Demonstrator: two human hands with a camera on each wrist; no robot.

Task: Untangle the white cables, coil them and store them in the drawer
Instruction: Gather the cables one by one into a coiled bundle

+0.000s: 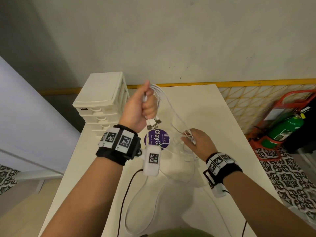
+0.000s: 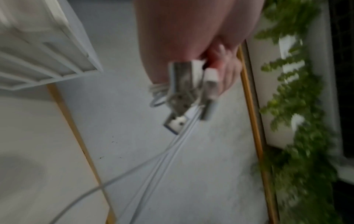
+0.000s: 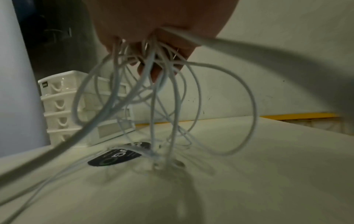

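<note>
My left hand (image 1: 143, 106) is raised above the white table (image 1: 213, 108) in a fist around several white cables (image 1: 166, 101). Their USB plugs (image 1: 153, 124) stick out below the fist, and the left wrist view shows the same USB plugs (image 2: 184, 94) close up. The strands run down and right to my right hand (image 1: 195, 139), which pinches them between its fingers a little above the table. In the right wrist view, loose cable loops (image 3: 162, 106) hang tangled under that hand and their ends touch the tabletop. The white drawer unit (image 1: 102, 101) stands at the table's back left, its drawers closed.
A round purple sticker (image 1: 157, 139) lies on the table below the plugs. More white cable (image 1: 136, 202) trails toward the near edge, beside a black wire (image 1: 126, 194) from the wrist band. A green extinguisher (image 1: 283, 132) on a red cart stands on the floor at right.
</note>
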